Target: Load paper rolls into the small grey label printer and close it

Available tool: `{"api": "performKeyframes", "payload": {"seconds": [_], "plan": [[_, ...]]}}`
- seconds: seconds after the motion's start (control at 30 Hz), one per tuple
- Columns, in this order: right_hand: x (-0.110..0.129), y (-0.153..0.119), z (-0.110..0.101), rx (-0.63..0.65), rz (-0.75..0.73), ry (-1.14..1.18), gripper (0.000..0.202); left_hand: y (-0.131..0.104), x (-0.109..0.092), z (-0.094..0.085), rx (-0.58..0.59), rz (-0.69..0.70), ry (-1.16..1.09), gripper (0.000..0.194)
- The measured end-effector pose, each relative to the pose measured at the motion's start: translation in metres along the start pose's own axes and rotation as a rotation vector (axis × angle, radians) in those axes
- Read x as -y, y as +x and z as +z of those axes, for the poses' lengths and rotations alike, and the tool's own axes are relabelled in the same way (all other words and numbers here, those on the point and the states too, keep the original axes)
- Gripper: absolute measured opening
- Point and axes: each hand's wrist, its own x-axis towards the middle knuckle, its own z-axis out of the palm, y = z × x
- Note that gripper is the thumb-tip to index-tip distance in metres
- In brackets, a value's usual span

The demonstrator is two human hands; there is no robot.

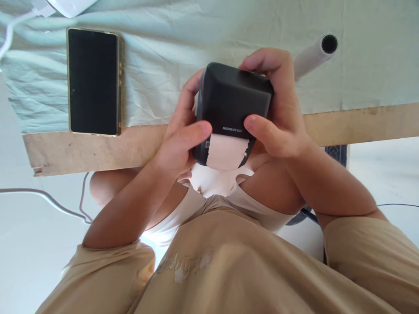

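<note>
A black label printer (234, 98) marked NIIMBOT is held up between both hands, above the table's front edge. A strip of pale paper (225, 151) with a ragged right edge lies over its lower end. My left hand (183, 131) grips the printer's left side, thumb on the top face and fingers partly hidden behind it. My right hand (278, 104) holds the right side, its thumb beside the lettering and its fingers bent around the far corner.
A dark-screened phone or tablet (93, 81) in a clear case lies at the left of the cloth-covered table (157, 56). A white cylindrical object (310, 59) with a dark round end is beyond my right hand. White cables (46, 196) run at the left.
</note>
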Motion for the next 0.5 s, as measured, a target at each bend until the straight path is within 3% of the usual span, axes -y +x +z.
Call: {"api": "performKeyframes", "payload": {"seconds": [0.1,0.2,0.37,0.5], "plan": [[-0.001,0.000,0.001,0.019,0.033,0.160,0.073,0.000,0.004,0.006,-0.081,0.047,-0.024,0.030],[-0.002,0.000,0.001,0.059,0.045,0.253,0.068,0.001,0.005,0.003,-0.054,0.035,0.010,0.030],[-0.009,0.000,0.000,0.041,-0.008,0.149,0.065,0.005,0.005,-0.006,-0.040,0.052,0.044,0.051],[-0.015,0.000,0.000,0.036,-0.066,0.078,0.073,0.003,-0.002,-0.002,-0.025,-0.014,0.050,0.043]]}}
